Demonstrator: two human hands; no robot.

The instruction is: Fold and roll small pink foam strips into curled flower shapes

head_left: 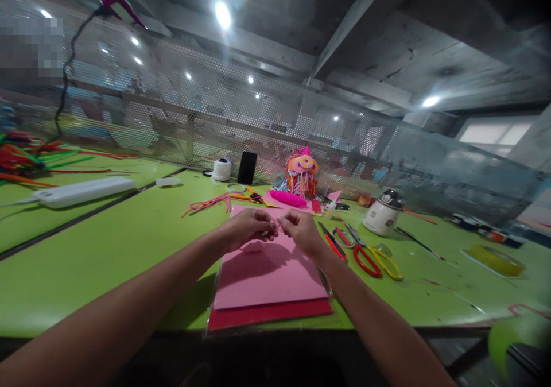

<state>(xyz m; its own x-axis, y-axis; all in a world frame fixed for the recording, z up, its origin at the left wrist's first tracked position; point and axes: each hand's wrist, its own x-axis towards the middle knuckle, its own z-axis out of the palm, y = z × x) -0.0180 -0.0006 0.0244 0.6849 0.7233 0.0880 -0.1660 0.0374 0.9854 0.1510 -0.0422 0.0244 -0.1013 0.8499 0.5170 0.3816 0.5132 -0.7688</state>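
Note:
My left hand (253, 229) and my right hand (299, 231) meet fingertip to fingertip above a stack of pink sheets (271, 283). Both are closed in a pinch. Something thin and small, perhaps pinkish, is between the fingertips, but its kind cannot be made out. Under my left hand lies a small pale pink cut piece (253, 247) on the top sheet. A red sheet (271, 313) sticks out below the pink one at the near edge. Just beyond my hands is a bright pink fringed roll (287, 198).
Scissors with red and yellow handles (365, 260) and a red cutter (333, 244) lie to the right. Behind stand a decorated tasselled figure (303, 171), a white pot-shaped container (383, 213), a phone (247, 167) and a thread spool (221, 170). A white power strip (88, 192) lies left.

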